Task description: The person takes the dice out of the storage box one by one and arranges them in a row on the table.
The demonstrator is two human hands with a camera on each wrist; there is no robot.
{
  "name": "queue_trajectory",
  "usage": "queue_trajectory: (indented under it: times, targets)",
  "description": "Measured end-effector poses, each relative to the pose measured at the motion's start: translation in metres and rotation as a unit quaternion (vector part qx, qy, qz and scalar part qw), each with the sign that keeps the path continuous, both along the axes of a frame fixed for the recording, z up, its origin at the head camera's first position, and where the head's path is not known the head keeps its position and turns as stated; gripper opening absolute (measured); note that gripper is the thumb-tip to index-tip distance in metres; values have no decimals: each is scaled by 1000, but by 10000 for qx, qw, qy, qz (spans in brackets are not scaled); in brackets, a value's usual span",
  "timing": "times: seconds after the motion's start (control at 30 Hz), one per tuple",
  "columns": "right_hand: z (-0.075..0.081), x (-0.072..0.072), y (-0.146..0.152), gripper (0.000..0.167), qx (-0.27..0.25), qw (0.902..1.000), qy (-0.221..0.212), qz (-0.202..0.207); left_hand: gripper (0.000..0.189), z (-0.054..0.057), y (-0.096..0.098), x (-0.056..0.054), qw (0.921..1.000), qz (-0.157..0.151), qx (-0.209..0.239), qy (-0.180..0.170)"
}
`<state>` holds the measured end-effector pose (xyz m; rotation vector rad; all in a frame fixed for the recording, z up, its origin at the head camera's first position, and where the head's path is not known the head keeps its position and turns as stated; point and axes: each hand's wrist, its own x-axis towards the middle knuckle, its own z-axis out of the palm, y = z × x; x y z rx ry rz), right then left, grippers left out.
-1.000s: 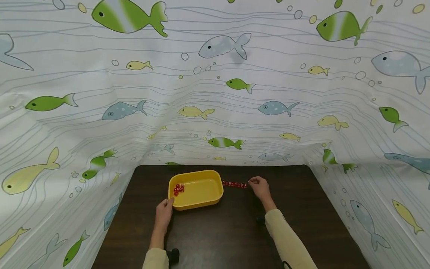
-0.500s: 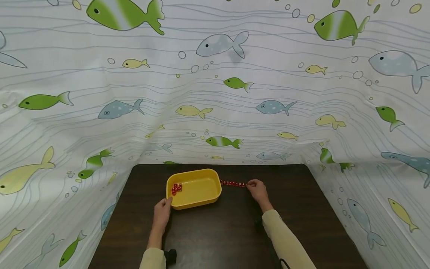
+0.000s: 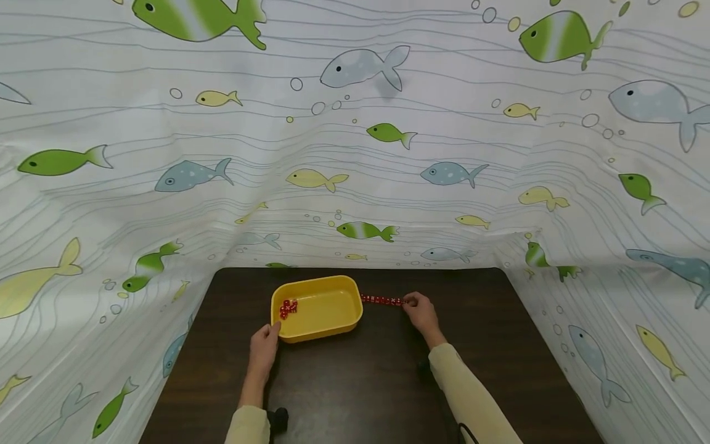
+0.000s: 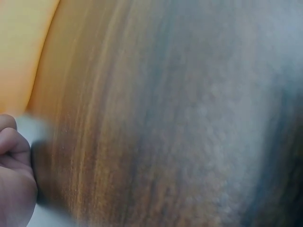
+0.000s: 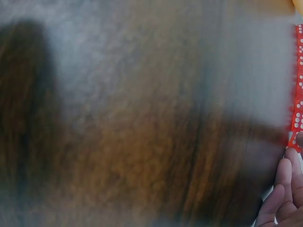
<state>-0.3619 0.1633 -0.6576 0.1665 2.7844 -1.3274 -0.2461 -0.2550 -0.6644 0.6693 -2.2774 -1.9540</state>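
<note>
My left hand point(image 3: 263, 348) grips the near left corner of a yellow plastic tray point(image 3: 327, 311). Several red dice point(image 3: 288, 308) with white pips lie bunched at the tray's left end. From the tray's right side, a straight row of red dice point(image 3: 381, 300) runs across the table. At the right end of that row, my right hand point(image 3: 421, 313) pinches a red die point(image 5: 293, 141), close up against the last one in the right wrist view. The left wrist view shows the curled fingers point(image 4: 14, 142) beside the tray's edge, their contact with it mostly out of frame.
Both the tray and the row sit toward the far side of a dark wood-grain table point(image 3: 355, 382). A white curtain point(image 3: 355, 148) printed with fish hangs behind the table and along both sides. Dark wrist devices point(image 3: 279, 420) show below the hands.
My right hand has come down and slightly left, bringing its die to the row's right end. The left hand keeps its grip on the tray. The head view has shifted a little.
</note>
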Motion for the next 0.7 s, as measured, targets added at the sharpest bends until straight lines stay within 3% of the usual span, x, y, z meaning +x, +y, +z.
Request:
queue_trajectory:
  times: [0.43, 0.7]
  targets:
    - [1, -2, 2, 26, 352, 9992, -33, 170, 47, 2, 3, -2, 9999, 26, 119, -82]
    - [1, 1, 1, 34, -116, 9999, 72, 102, 48, 1, -1, 1, 9998, 114, 38, -138]
